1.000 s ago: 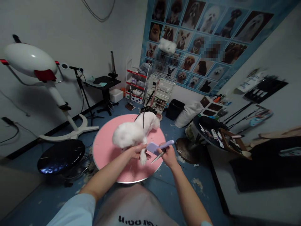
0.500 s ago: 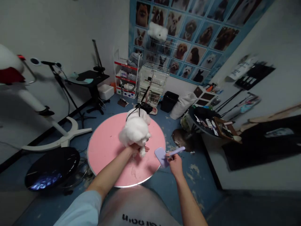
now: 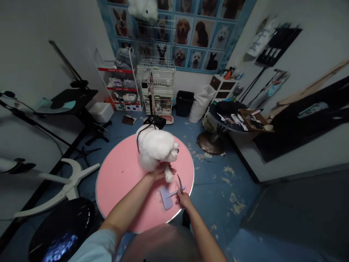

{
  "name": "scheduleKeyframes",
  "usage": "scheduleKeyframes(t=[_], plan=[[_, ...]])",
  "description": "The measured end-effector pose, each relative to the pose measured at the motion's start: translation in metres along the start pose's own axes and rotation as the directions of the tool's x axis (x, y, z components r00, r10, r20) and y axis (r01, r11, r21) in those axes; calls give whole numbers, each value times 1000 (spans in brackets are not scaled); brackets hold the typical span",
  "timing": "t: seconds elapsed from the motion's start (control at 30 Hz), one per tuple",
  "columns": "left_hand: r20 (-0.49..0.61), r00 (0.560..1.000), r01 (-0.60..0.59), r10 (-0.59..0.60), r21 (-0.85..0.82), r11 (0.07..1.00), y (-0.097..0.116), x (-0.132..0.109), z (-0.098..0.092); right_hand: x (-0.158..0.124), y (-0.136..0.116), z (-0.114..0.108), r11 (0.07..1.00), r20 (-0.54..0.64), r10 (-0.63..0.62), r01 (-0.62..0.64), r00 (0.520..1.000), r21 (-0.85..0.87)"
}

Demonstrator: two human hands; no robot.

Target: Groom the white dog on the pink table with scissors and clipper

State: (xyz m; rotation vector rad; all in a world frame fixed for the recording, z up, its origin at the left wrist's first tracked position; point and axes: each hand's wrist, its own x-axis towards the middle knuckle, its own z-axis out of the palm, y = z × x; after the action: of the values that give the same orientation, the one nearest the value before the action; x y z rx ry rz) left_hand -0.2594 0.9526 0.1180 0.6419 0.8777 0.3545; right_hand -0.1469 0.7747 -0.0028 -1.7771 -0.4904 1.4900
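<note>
A fluffy white dog (image 3: 158,145) stands on the round pink table (image 3: 117,182) with a black strap around its body. My left hand (image 3: 163,171) is under the dog's front, its fingers closed around the upper part of a raised white front leg. Near the table's right front edge, my right hand (image 3: 183,199) holds dark curved scissors (image 3: 180,183) with the blades pointing up toward the dog. A lilac slicker brush (image 3: 167,198) lies on the tabletop just left of that hand, its handle reaching behind the scissors.
Behind the table stand a white wire cage (image 3: 159,82), a shelf rack (image 3: 120,87) and a black bin (image 3: 184,103). A dark side table (image 3: 231,125) with tools is at right. A black stool (image 3: 61,233) sits at lower left. Hair clumps lie on the blue floor.
The lilac brush has gone from my right hand to the tabletop, and scissors now show in that hand. The dog's head has turned right. The whole view has shifted.
</note>
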Motion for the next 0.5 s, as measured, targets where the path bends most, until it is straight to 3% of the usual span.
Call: scheduleKeyframes(t=[0.1,0.23,0.37,0.5], plan=[[-17,1000,-16,15,-46,999,6,-1,1,-19,13,3,995,58,-4,-1,998,95],[-25,998,53,-54,-29,998,11,-3,8,-49,18,22,962,96,-214,192,972,195],[-65,996,51,-55,-67,996,10,-5,11,-62,8,34,891,22,-429,427,903,-155],[-10,997,-82,81,-113,990,8,-14,5,-65,-1,37,763,52,-489,456,871,-458]])
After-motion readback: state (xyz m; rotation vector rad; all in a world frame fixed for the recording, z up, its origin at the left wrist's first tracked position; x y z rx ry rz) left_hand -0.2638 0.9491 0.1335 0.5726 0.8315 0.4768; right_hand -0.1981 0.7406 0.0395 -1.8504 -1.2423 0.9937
